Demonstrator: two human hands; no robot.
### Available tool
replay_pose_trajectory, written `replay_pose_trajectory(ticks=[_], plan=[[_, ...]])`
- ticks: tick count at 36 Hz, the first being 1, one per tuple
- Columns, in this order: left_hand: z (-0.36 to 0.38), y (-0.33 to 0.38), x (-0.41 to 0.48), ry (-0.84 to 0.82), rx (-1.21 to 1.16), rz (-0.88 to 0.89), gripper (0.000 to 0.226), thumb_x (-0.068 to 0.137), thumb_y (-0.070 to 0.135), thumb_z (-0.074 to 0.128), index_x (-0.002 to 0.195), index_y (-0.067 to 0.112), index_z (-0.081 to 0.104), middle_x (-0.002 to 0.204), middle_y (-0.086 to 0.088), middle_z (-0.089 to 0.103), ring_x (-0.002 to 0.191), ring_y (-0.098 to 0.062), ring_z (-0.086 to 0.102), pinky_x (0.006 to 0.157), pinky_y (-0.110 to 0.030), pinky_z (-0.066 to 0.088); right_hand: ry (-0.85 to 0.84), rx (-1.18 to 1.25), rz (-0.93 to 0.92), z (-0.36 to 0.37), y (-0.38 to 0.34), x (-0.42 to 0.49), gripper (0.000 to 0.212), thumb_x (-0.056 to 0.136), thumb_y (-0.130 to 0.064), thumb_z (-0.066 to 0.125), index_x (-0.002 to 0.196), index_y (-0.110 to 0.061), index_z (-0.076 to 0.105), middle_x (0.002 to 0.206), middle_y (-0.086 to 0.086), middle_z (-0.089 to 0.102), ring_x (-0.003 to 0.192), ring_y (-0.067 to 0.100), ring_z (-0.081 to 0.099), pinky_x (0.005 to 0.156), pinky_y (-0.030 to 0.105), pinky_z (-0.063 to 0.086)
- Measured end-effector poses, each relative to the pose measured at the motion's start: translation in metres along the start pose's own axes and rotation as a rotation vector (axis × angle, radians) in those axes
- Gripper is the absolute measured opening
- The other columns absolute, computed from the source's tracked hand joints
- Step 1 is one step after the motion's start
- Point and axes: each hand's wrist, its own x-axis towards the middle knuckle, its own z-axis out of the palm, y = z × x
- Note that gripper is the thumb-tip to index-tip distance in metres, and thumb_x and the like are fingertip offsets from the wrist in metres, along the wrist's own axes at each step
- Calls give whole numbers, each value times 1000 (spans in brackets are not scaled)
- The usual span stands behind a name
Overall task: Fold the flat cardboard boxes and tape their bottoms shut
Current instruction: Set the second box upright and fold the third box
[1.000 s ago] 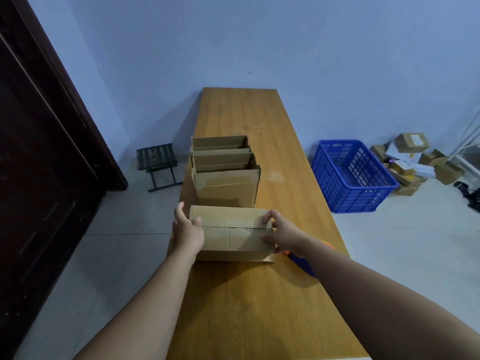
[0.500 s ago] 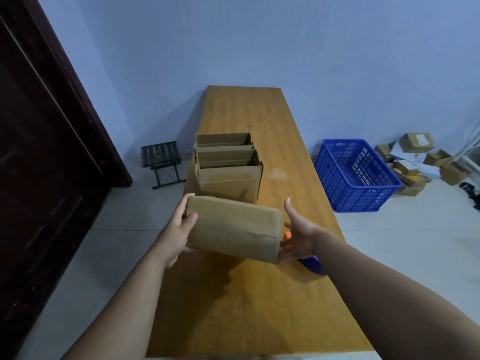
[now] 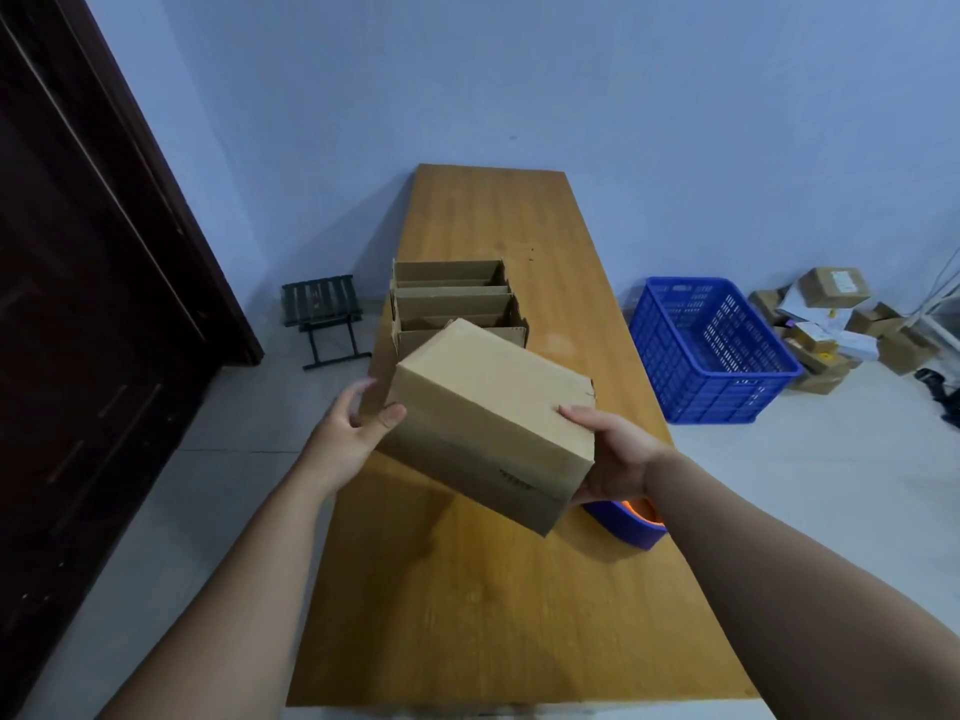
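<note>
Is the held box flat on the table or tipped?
Tipped: box off the table, left hand and right hand holding its ends.

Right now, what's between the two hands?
One cardboard box, tilted above the table, held at its ends by left hand and right hand. Head view.
</note>
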Motion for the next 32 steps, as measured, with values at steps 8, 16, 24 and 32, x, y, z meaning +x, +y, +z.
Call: replay_pose_trajectory(ticks=[8, 16, 24, 32], plan=[[26, -28, -6, -84, -521, -300, 69, 72, 45, 61, 132, 14, 45, 100, -4, 57, 69, -20, 58, 54, -26, 52, 39, -114, 43, -5, -1, 1, 117, 38, -50, 93, 136, -10, 43, 129, 23, 56, 113, 42, 58, 87, 53, 53], [30, -51, -4, -216, -1034, -567, 57, 87, 37, 57, 131, 2, 49, 115, -25, 62, 100, -32, 65, 64, -35, 60, 150, -143, 53, -7, 12, 2, 109, 48, -43, 87, 139, -14, 34, 126, 19, 54, 111, 37, 58, 82, 50, 56], [45, -58, 1, -382, -724, -578, 93, 72, 72, 45, 145, 14, 38, 136, -17, 53, 124, -32, 50, 98, -42, 46, 146, -245, -52, -7, 17, 12, 107, 58, -28, 85, 143, -42, 21, 129, 6, 51, 112, 29, 57, 80, 44, 57], [45, -86, -20, -514, -440, -491, 95, 51, 19, 92, 128, 5, 41, 127, -15, 53, 115, -25, 53, 100, -36, 46, 99, -242, -110, -7, 27, 25, 121, 53, -22, 87, 139, -63, 12, 134, 1, 49, 118, 29, 53, 97, 53, 49]])
